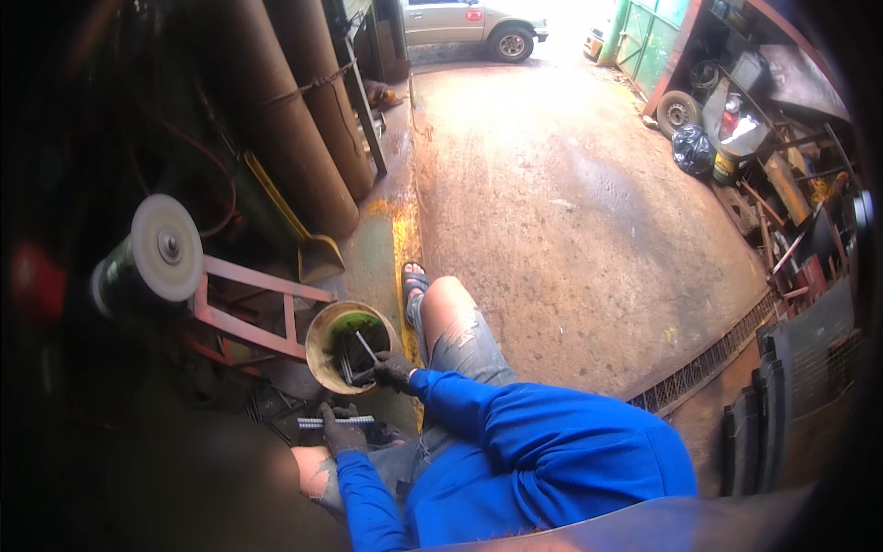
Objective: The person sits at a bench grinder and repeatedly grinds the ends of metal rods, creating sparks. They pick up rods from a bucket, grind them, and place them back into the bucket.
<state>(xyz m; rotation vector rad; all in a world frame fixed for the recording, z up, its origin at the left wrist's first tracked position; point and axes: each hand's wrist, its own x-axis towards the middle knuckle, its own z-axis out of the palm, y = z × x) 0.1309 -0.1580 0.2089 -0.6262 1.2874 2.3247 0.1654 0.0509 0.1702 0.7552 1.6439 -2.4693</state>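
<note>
My right hand (394, 370), in a dark glove, closes on a thin grey metal rod (366, 345) that slants over the mouth of a bucket (315, 339). Inside the bucket lie several dark metal pieces (349, 357) and something green; their exact kind is hard to make out. Lower down, close to my left thigh, my gloved left hand (342, 434) is wrapped around a ribbed grey metal rod (311, 424), held roughly level. Part of that rod is hidden by the fingers.
Left of the bucket, a bench grinder with a pale wheel (167, 241) stands by a red metal frame (248, 274). A yellow shovel (322, 258) leans near large brown cylinders (294, 120). A drain grate (708, 363) and scrap pile (782, 184) lie right; a car (469, 23) stands far ahead.
</note>
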